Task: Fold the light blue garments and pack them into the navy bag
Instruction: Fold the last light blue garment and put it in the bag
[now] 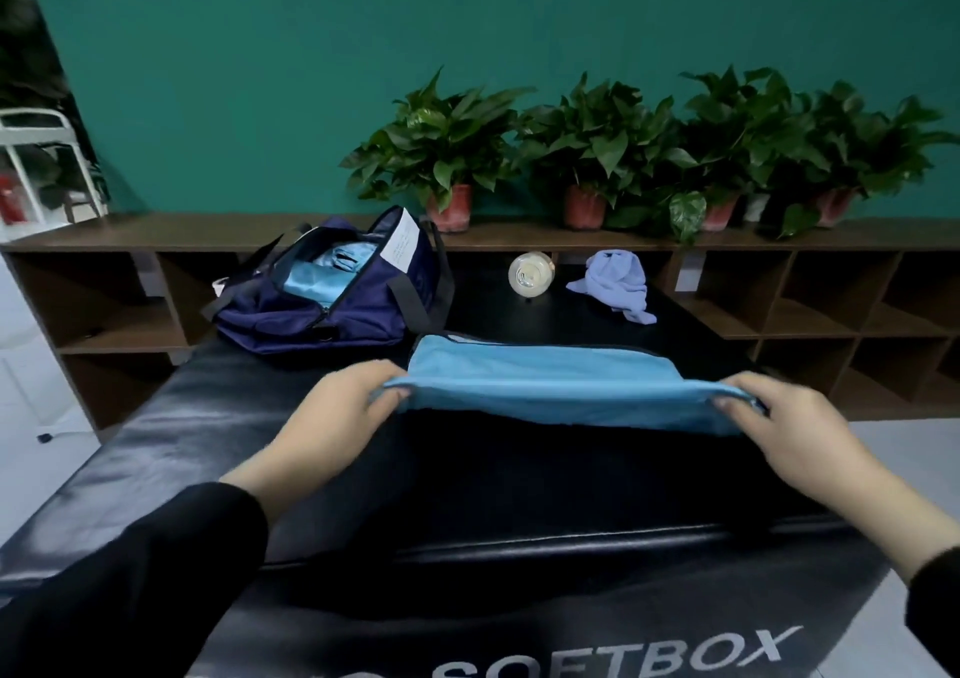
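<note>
Navy bag (322,308) lies unzipped at 10 o'clock on the black surface (208,428), blue cloth inside. Left hand (332,407) and right hand (789,428) pinch the near corners of the blue garment (545,381) at center. Bottle (531,273) and crumpled lilac cloth (618,282) at 1 o'clock.

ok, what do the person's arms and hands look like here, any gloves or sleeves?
No gloves: the left hand and right hand are bare, with no rings or watch visible. Both arms wear long black sleeves, the left sleeve loose and reaching the wrist, the right sleeve only showing its cuff at the frame edge.
</note>
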